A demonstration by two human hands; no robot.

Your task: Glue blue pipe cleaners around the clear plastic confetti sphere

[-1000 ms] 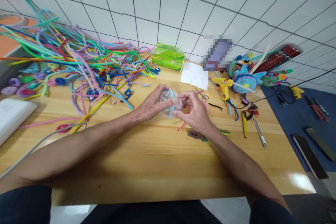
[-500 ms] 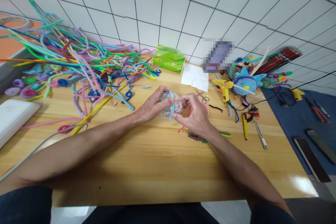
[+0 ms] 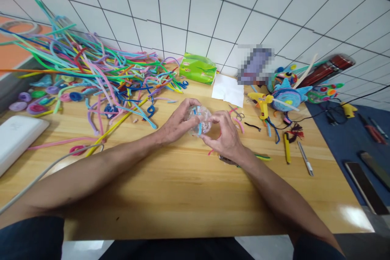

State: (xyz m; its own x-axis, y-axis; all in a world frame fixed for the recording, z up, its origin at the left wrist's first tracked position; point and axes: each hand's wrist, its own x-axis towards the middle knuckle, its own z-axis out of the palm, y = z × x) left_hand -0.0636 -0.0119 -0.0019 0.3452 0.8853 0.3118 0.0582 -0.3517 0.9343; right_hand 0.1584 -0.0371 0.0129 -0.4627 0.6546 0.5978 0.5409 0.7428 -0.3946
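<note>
Between my two hands, above the middle of the wooden table, is a clear plastic bottle piece (image 3: 204, 125) with a light-blue pipe cleaner strip (image 3: 200, 128) across it. My left hand (image 3: 183, 120) is closed around its left side, thumb lying over the front. On the right side, my right hand (image 3: 224, 132) pinches the rim between thumb and fingers. Just behind the right hand are scissors (image 3: 238, 114) and a pink pipe cleaner (image 3: 239, 125). A dark object (image 3: 228, 160) is partly covered by my right wrist.
A heap of colourful pipe cleaners (image 3: 100, 69) spreads at the back left, near a white box (image 3: 20, 140). Along the wall stand a green tissue pack (image 3: 198, 69) and white paper (image 3: 228, 90). To the right are a yellow glue gun (image 3: 261, 103), a blue craft fish (image 3: 287, 99) and a yellow cutter (image 3: 287, 148).
The plastic piece has turned slightly in my hands, and the blue strip sits at a different angle. Both hands keep their hold; the whole view has shifted a little.
</note>
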